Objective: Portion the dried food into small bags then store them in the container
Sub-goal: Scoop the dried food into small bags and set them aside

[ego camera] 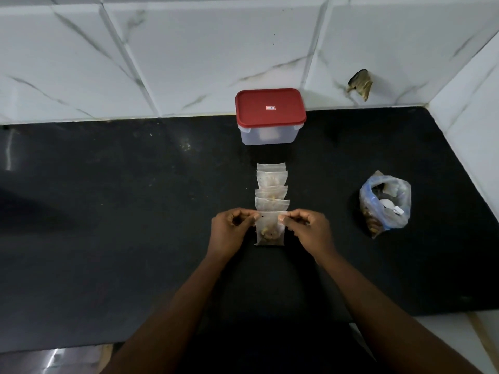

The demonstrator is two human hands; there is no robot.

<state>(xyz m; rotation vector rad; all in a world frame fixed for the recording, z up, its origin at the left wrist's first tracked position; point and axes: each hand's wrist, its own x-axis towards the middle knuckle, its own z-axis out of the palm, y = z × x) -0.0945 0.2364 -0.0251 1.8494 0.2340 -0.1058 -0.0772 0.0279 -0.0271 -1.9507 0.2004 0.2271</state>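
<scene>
**Fifth little bag at the sealing stage, container not yet opened**

From where I stand, the person has both hands low over the black countertop, working on one small bag. The left hand pinches its top left corner between thumb and fingers, and the right hand pinches the top right corner the same way, so each grip is narrow and closed on the bag's upper edge. A small clump of brownish dried food sits in the bottom of that bag. It looks to me like the top strip is being pressed shut, though I can't tell whether the seal is already closed.

Just beyond the hands, a row of small bags lies overlapping like shingles, running toward the wall; I count four, and at least some show bits of food inside. Farther back, near the tiled wall, stands the container with its red lid on. Off to the right, well apart from the row, sits the blue-tinted supply bag, open at the top and with dried food left in it.

So portioning seems well under way but not finished, and storing has not begun: the lid must come off and every small bag go inside.
</scene>
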